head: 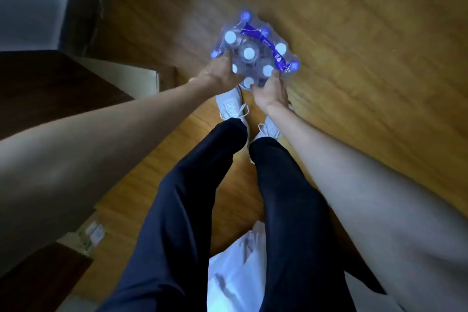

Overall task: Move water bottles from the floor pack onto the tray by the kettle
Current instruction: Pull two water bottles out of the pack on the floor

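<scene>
Dark trousers (228, 223) and white shoes (231, 106) stand on the wood floor (354, 58). Just beyond the toes sits the pack (255, 50) of white-capped bottles in clear wrap. The left hand (217, 72) presses its near left side, fingers hidden among the bottles; the right hand (271, 91) curls its fingers on the near edge, around a bottle (249, 81).

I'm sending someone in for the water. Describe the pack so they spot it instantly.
On the wooden floor, just ahead of the white shoes, sits the pack: clear shrink-wrapped bottles with white caps. A purple strap crosses its top, and both hands reach into its near edge.
</scene>
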The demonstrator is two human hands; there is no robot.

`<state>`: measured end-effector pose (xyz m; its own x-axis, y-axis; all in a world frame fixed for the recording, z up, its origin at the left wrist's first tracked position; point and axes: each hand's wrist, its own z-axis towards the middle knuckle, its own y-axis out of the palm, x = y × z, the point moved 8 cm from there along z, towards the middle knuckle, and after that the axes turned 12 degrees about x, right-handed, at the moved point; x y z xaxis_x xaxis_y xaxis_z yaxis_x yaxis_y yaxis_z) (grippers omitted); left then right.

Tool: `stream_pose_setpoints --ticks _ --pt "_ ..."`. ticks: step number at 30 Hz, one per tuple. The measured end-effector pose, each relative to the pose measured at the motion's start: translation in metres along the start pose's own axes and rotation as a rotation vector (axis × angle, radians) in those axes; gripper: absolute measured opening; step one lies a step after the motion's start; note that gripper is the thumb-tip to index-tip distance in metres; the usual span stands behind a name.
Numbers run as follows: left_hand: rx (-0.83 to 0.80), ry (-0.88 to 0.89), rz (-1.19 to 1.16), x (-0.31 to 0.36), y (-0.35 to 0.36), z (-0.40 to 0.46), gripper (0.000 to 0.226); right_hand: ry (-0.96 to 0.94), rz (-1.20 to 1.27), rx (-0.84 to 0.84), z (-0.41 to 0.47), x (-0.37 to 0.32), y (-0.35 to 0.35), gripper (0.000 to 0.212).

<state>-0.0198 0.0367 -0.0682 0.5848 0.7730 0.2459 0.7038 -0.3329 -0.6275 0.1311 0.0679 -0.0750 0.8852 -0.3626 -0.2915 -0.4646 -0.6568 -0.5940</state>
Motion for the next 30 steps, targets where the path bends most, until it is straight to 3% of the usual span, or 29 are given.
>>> stream_pose_setpoints --ticks 4,9,17,23,30 --pt "0.015 0.064 0.080 0.012 0.022 0.035 0.072 -0.012 -0.054 0.027 0.039 0.007 0.014 0.057" --pt "0.065 0.173 0.265 0.024 0.046 0.073 0.064 -0.095 -0.234 0.055 0.075 0.011 0.028 0.050" --pt "0.237 0.244 0.229 0.024 0.063 0.098 0.061 -0.331 -0.429 0.326 0.096 0.001 0.035 0.043" --pt "0.236 0.186 0.204 0.023 0.064 0.097 0.051 -0.327 -0.382 0.273 0.096 0.001 0.032 0.041" --pt "0.218 0.132 0.106 0.034 0.036 0.053 0.048 -0.162 -0.149 0.251 0.061 0.001 0.003 0.046"
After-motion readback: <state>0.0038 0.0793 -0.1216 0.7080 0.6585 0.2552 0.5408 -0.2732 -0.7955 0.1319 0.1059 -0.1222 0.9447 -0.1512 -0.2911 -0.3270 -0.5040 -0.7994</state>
